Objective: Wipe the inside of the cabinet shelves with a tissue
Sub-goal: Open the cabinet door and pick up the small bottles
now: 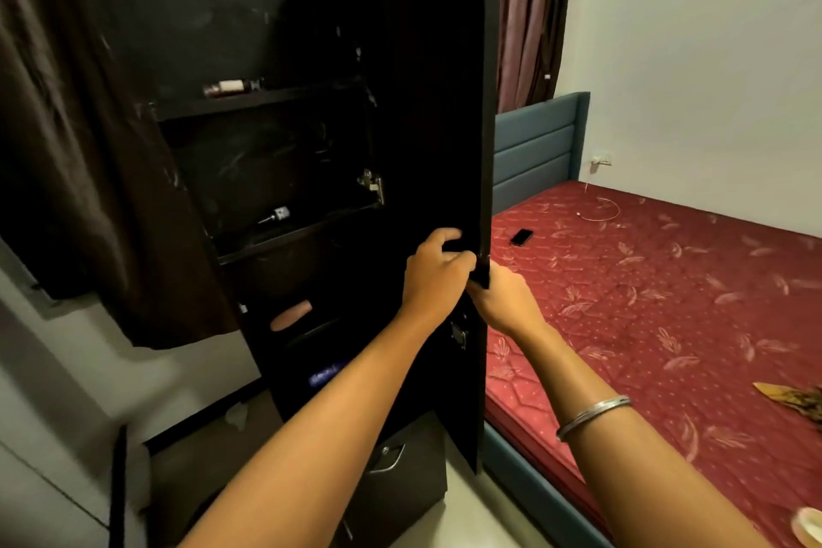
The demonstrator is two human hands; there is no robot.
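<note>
A tall dark cabinet (pixel 249 27) stands open, its door (pixel 445 102) swung out toward me, edge-on. Inside are an upper shelf (pixel 267 97) and a middle shelf (pixel 307 230), both dusty and streaked. My left hand (pixel 438 271) is on the inner side of the door, fingers curled round a dark part at its edge. My right hand (pixel 505 300) grips the same edge from the outer side, its fingertips hidden behind the door. A crumpled white tissue (pixel 236 415) lies on the floor by the cabinet's base. I see no tissue in either hand.
A small bottle (pixel 231 87) lies on the upper shelf, a small metal item (pixel 276 214) on the middle one, a pinkish cylinder (pixel 291 314) lower down. A drawer (pixel 391 472) sits below the door. A bed with a red mattress (pixel 667 303) and a phone (pixel 521 237) is at the right.
</note>
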